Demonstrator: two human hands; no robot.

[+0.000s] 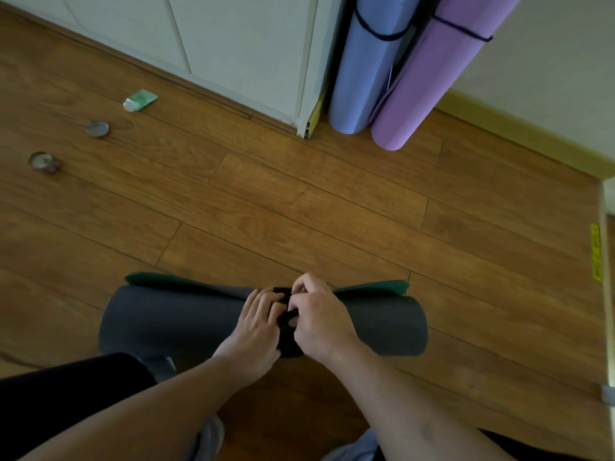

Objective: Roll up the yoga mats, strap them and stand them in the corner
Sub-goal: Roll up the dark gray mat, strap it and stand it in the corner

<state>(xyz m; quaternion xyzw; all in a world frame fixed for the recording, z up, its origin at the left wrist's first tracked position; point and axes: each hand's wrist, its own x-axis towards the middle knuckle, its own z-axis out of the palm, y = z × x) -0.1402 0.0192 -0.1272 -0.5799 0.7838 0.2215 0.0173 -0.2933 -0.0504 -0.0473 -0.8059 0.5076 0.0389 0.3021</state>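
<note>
A rolled dark grey yoga mat (173, 321) with a green inner face lies across the wooden floor in front of me. A black strap (289, 344) wraps its middle. My left hand (256, 331) rests on the roll, its fingers on the strap's left edge. My right hand (319, 317) pinches the strap on top of the roll. In the far corner a blue rolled mat (359, 71) and a purple rolled mat (429, 74) stand upright, each bound with a dark strap.
A white cabinet (233, 44) runs along the far wall. A green tube (139, 99) and two small round objects (97, 129) lie on the floor at the left. My knees and shoes are at the bottom edge.
</note>
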